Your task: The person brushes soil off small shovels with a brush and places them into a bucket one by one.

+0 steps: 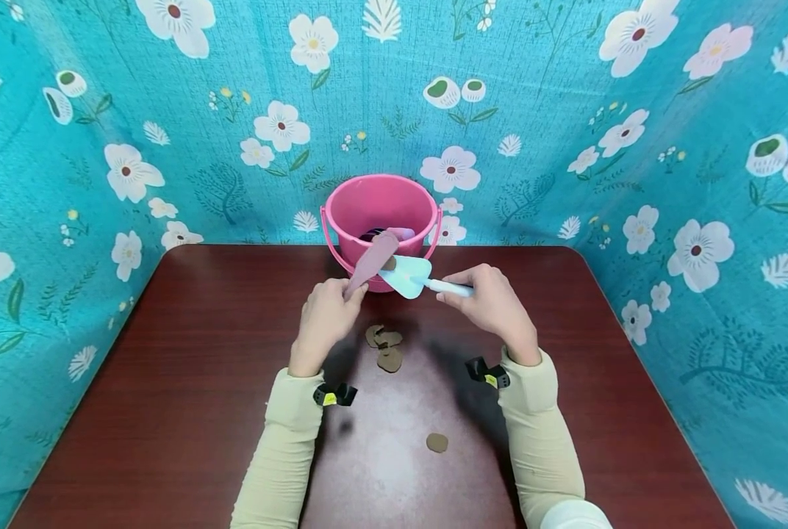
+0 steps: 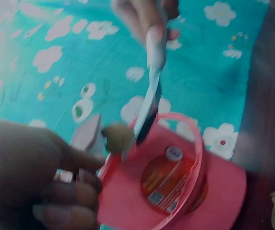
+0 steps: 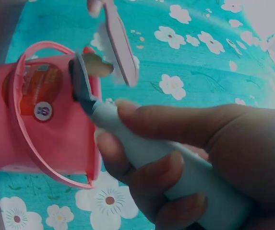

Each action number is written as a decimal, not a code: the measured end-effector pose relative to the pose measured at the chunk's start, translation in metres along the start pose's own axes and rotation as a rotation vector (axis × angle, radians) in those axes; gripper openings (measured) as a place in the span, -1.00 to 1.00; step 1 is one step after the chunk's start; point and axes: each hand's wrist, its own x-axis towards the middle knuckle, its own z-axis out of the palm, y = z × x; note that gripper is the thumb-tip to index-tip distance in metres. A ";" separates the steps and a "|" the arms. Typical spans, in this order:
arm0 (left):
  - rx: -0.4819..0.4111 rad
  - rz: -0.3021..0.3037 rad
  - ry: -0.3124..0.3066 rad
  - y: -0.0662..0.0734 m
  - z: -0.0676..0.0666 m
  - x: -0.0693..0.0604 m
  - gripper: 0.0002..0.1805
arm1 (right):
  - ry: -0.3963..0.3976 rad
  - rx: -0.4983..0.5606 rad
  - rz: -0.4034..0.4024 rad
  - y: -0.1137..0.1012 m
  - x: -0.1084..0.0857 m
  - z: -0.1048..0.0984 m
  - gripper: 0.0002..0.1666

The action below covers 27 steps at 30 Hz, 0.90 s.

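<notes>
In the head view my left hand (image 1: 326,317) grips a pink brush (image 1: 374,261); pale bristles show along its side in the right wrist view. My right hand (image 1: 493,305) holds the white-blue handle of a small light blue dustpan (image 1: 409,276), thumb along the top. A brown flat piece (image 3: 98,65) sits between the dustpan's blade and the bristles. Both tools meet over the front rim of a pink bucket (image 1: 350,192). Inside the bucket lie a pale pink thing and something dark, partly hidden.
Several thin brown pieces (image 1: 389,358) lie on the dark red table (image 1: 189,353) in front of the bucket. One round brown piece (image 1: 437,442) lies nearer. The bucket's handle (image 1: 331,242) hangs down in front. Blue flowered cloth (image 1: 381,132) stands behind and on both sides.
</notes>
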 end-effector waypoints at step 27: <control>-0.175 0.115 -0.192 0.011 0.016 -0.001 -0.55 | -0.028 0.030 -0.027 -0.002 -0.001 -0.003 -0.71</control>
